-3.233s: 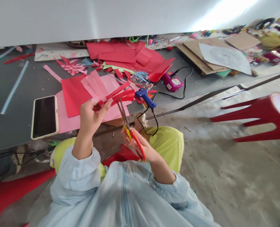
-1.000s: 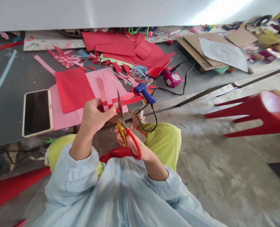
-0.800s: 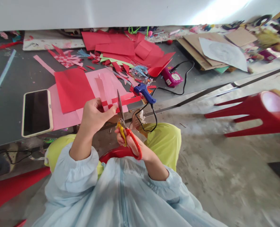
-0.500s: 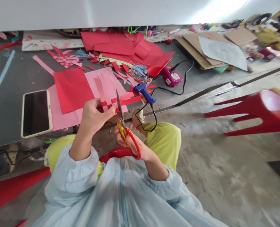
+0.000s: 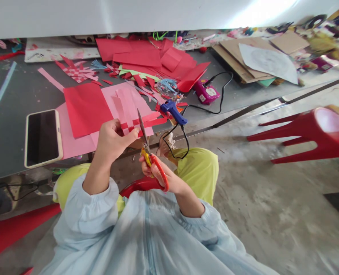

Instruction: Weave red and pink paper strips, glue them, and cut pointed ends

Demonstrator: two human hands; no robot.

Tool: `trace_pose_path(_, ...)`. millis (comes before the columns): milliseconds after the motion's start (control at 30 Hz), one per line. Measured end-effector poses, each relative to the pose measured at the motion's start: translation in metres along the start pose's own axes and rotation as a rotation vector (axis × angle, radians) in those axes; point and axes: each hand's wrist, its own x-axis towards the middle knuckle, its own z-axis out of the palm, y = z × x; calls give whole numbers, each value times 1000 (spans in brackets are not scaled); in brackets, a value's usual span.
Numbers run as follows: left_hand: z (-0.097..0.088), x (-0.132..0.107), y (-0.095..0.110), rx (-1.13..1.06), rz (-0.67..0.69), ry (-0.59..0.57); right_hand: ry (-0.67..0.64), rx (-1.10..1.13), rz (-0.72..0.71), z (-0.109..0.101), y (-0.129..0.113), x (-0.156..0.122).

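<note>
My left hand [image 5: 112,138] pinches a piece of woven paper strips [image 5: 124,107], pink ones crossed by red ones, above the table's front edge. My right hand [image 5: 160,175] grips scissors [image 5: 160,173] with one red and one yellow handle. Their blades point up and away, across the red strips just right of my left thumb. Whether the blades touch the paper I cannot tell. Behind the woven piece lie a red sheet [image 5: 86,109] and pink sheets [image 5: 79,147]. A blue glue gun [image 5: 173,111] rests at the table edge, right of the strips.
A phone [image 5: 42,138] lies at the left. Red paper [image 5: 140,57] and scraps are heaped at the back. A magenta box [image 5: 206,92] with a black cord sits right of them. Cardboard [image 5: 229,57] lies farther right. A red stool [image 5: 304,131] stands on the floor.
The scissors have shifted slightly left along the red strips, and their blades look a little closer together. My left hand keeps its hold on the woven strips.
</note>
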Motion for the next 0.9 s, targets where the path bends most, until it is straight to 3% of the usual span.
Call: trace_pose_path(900,2,0,-2,-48,-32,-35,-15,-38,-22,-4,-1,1)
